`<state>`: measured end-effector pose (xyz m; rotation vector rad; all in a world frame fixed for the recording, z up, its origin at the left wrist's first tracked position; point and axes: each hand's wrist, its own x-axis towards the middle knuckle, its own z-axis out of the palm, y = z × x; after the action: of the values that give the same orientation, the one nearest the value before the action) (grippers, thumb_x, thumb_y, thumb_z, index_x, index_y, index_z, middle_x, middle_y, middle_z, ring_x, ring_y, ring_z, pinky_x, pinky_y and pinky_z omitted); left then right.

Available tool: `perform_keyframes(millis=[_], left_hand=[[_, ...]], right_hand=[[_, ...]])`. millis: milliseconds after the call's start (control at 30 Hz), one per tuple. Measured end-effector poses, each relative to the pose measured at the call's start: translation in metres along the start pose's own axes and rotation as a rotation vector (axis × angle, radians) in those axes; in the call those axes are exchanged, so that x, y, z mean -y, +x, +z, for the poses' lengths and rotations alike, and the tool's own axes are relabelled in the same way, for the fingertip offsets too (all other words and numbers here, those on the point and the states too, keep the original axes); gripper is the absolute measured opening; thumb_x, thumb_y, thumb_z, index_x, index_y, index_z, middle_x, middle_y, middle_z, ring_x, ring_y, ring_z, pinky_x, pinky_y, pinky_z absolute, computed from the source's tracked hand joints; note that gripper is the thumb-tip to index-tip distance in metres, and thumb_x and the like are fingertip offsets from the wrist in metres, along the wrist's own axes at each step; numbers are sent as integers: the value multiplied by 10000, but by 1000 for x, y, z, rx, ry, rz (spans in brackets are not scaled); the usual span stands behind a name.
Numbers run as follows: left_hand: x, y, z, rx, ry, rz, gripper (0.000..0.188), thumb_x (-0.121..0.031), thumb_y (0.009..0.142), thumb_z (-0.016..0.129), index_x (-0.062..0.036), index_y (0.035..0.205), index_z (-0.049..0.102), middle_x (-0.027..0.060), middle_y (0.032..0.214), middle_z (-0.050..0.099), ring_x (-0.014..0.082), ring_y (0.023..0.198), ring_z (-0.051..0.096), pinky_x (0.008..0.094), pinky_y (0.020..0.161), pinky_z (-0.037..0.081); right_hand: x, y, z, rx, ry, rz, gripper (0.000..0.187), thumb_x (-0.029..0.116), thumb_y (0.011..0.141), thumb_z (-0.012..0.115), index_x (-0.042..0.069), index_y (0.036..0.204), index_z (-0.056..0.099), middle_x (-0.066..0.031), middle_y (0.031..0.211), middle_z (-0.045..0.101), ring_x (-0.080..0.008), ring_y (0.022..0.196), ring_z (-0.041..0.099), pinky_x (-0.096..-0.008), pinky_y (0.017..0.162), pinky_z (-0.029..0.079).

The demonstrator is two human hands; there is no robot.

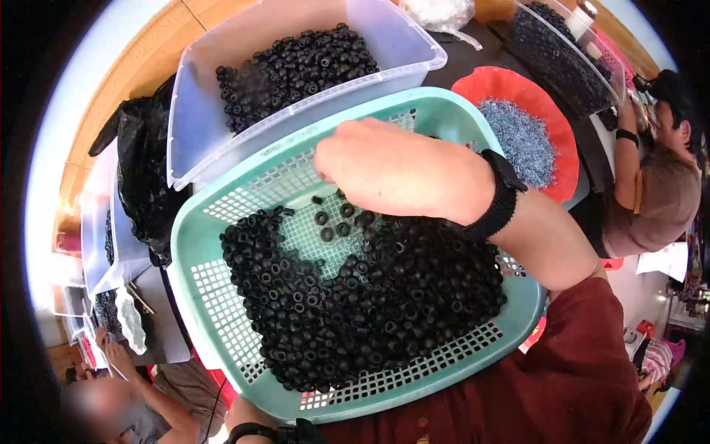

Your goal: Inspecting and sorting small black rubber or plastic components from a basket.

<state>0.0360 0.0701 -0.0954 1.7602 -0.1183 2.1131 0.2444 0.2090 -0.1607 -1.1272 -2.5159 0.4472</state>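
A green plastic basket [187, 244] with lattice sides lies tilted before me, holding a heap of small black ring-shaped parts [384, 296]. Over the basket's far part is my right hand [384, 163], its fingers curled in and turned away, so whatever they hold is hidden. Just below it, a few loose black rings lie on a bared patch of the mesh bottom. My left hand [240, 413] is at the near left corner of the rim, against the basket; its fingers are out of sight.
Beyond the basket stands a clear plastic bin [310, 92] partly filled with black parts. A red bowl [558, 140] of bluish-grey bits sits to the right. Black plastic bags [148, 170] lie at left. Another person [651, 170] is at the right, a second [159, 403] at lower left.
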Motion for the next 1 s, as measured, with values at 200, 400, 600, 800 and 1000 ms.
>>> perform_keyframes(millis=[200,400,600,800,1000], left_hand=[[-1,2,6,123,5,206,359,-164,830,579,-40,1140,445,-37,769,497,37,644,483,180,483,359],[-4,7,23,184,0,251,332,-163,811,596,-47,1096,471,-56,750,485,27,629,479,170,477,355],[-26,28,26,-871,781,1251,175,-188,778,643,-109,892,536,-76,732,477,35,604,457,178,478,347],[-94,15,2,-54,244,385,222,-359,834,603,-149,831,531,-62,728,481,64,664,476,230,559,368],[-29,63,-9,268,-263,-771,354,-240,959,404,34,1183,430,113,1032,514,183,935,491,388,908,356]], right_hand=[[-8,3,-4,-126,-74,32,69,23,713,542,-27,706,588,-224,669,577,-397,688,588,-447,600,462],[-9,-3,-5,-175,-63,-3,70,26,697,542,-22,684,592,-194,656,589,-380,667,597,-442,599,468],[8,-4,1,-5,-180,-35,70,58,707,551,3,672,578,-162,674,592,-347,662,603,-423,582,479],[17,-16,15,157,-220,-191,106,112,667,601,24,640,655,-145,694,643,-309,685,650,-405,584,525],[20,-12,28,30,-211,-256,93,91,695,572,21,663,624,-131,650,614,-319,644,633,-416,544,504]])
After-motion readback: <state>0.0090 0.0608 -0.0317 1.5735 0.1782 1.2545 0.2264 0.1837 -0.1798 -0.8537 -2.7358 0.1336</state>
